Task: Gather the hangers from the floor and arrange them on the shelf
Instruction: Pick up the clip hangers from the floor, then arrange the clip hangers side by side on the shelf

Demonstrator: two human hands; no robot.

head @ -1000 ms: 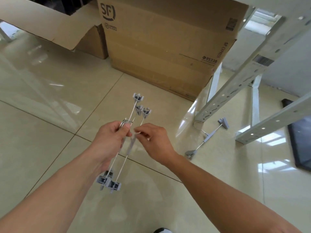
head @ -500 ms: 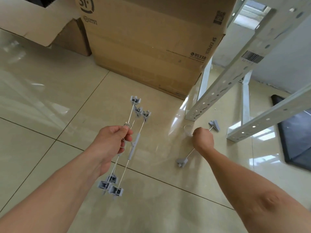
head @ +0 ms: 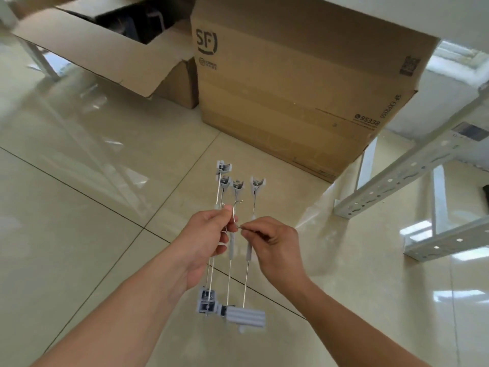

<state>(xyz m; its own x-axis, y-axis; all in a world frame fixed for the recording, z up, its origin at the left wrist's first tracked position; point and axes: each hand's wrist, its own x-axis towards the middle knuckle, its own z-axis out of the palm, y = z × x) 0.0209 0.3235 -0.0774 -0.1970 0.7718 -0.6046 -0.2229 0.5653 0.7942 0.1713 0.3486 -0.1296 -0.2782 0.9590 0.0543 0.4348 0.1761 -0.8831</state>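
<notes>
Several grey clip hangers with thin metal rods hang bunched side by side above the floor, clips at both ends. My left hand is closed around their wire hooks near the middle. My right hand pinches the hook of the rightmost hanger, holding it right beside the bunch. No hanger lies on the visible floor. The white perforated metal shelf frame stands at the right.
A large SF cardboard box stands on the beige tile floor straight ahead, close to the shelf leg. An open cardboard box sits at the upper left. Shiny floor tiles spread to the left and below.
My right hand reached to the floor by the shelf leg, took hold of the lone hanger there, and brought it back beside the bunch in my left hand. The view tilted left.
</notes>
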